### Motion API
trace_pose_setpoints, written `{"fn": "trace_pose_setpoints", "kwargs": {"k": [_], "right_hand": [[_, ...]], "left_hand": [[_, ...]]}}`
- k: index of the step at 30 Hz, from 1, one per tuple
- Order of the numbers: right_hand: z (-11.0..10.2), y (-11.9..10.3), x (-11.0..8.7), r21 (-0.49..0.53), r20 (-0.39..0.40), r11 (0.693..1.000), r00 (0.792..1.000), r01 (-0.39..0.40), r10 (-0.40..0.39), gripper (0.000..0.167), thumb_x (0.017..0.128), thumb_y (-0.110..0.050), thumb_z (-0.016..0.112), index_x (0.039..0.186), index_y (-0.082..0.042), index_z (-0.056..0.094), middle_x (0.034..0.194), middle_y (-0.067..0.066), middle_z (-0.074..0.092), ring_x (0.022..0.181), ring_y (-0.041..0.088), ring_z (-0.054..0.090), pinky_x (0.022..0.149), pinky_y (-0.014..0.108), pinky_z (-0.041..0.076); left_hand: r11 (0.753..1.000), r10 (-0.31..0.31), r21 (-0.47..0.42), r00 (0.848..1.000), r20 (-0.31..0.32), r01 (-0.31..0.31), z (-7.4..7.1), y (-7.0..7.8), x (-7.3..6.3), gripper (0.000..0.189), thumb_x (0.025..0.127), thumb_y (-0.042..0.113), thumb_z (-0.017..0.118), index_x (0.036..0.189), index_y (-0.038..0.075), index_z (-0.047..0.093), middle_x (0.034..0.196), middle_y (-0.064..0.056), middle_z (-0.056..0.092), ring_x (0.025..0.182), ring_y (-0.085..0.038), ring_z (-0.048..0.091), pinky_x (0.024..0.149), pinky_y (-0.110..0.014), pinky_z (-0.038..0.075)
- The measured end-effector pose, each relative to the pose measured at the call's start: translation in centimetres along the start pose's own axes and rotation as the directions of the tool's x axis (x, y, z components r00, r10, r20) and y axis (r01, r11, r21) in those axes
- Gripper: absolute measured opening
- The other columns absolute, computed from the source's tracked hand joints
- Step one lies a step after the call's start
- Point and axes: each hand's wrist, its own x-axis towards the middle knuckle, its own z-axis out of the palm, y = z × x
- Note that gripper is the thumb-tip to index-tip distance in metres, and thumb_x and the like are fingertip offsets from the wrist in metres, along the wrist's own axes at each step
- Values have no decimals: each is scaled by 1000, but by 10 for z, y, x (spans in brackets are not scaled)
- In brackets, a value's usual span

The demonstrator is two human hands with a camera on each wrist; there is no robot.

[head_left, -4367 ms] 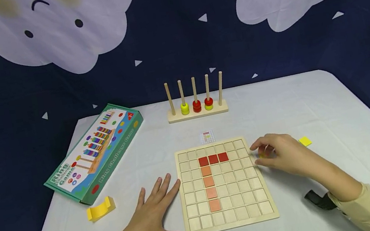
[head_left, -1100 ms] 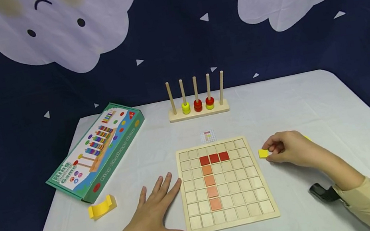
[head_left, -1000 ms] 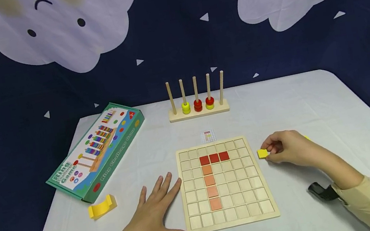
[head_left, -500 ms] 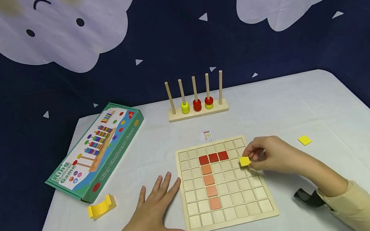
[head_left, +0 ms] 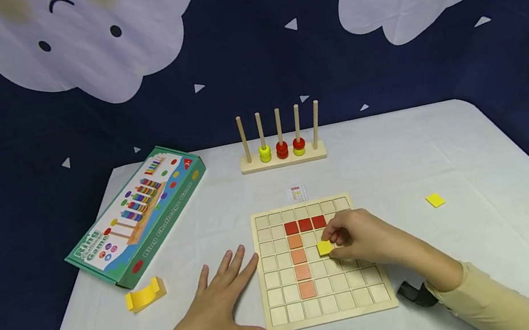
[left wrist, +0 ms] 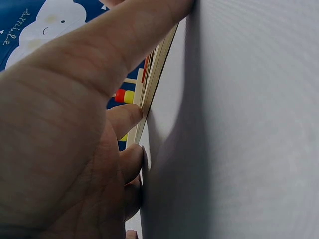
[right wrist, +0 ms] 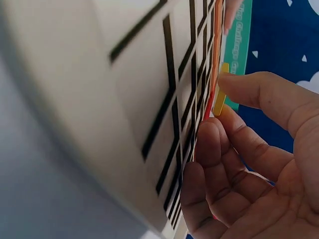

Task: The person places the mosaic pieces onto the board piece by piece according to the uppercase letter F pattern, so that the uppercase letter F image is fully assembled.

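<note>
A square wooden grid board (head_left: 280,315) lies mid-table. Set in its cells are a row of red tiles (head_left: 305,225) and, below the leftmost, a column of orange to salmon tiles (head_left: 302,271). My right hand (head_left: 364,236) pinches a yellow square tile (head_left: 324,248) between thumb and fingers, over the board just right of the orange column. The right wrist view shows that yellow tile (right wrist: 222,94) edge-on, close above the grid. Spread fingers of my left hand (head_left: 215,311) rest on the table, index fingertip and thumb tip at the board's left edge.
Another yellow tile (head_left: 435,200) lies to the right. Behind the board are a small printed pattern card (head_left: 297,194) and a peg stand (head_left: 285,162) with red and yellow rings. To the left are a green game box (head_left: 138,219) and a yellow curved block (head_left: 145,295).
From beside the board, my right hand has carried the yellow tile leftward over the grid, near the orange column. The second yellow tile shows fully again. My left hand has stayed put.
</note>
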Motion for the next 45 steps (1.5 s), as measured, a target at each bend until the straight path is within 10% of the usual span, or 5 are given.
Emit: {"fn": "trace_pose_setpoints", "kwargs": {"k": [45], "right_hand": [[16, -8, 13, -85, 10, 996, 999, 36, -35, 20, 84, -6, 89, 100, -9, 77, 83, -6, 66, 76, 4, 54, 71, 21, 51]], "left_hand": [[1000, 8, 5, 1000, -6, -8, 0, 0, 0, 129, 65, 78, 88, 171, 33, 29, 182, 0, 15, 169, -37, 13, 126, -81, 3]]}}
